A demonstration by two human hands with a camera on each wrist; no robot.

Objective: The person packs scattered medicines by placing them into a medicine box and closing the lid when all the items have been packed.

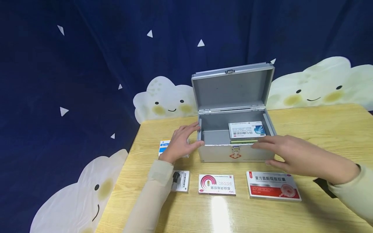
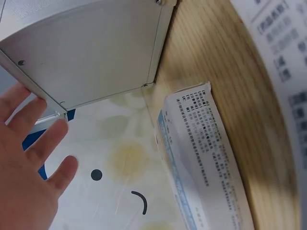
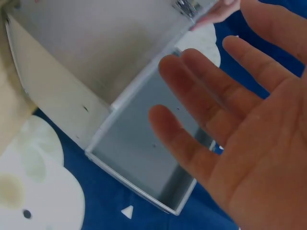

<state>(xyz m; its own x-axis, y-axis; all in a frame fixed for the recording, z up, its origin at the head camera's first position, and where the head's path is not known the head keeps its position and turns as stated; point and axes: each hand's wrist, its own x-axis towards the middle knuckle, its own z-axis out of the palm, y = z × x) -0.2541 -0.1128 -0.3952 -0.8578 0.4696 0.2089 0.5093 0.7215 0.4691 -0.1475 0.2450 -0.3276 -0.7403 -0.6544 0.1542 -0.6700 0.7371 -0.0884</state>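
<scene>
A silver first-aid case (image 1: 214, 154) with a red cross under its latch stands on the table, lid (image 1: 230, 92) raised. Inside, at the right, lies a white medicine box (image 1: 243, 130) with a blue picture, on top of something with a green edge. My left hand (image 1: 182, 142) is at the case's left side, fingers extended at its upper edge; the left wrist view shows its fingers (image 2: 50, 143) spread and holding nothing. By the front right corner, my right hand (image 1: 287, 153) holds nothing either; the right wrist view shows its fingers (image 3: 180, 139) loosely extended and the palm bare.
In front of the case lie a red-and-white medicine box (image 1: 274, 186), a white box with a pink arc (image 1: 217, 184) and a partly covered white box (image 1: 183, 181). A blue-and-white box (image 1: 163, 147) sits behind my left wrist. A dark flat object (image 1: 324, 187) is under my right forearm.
</scene>
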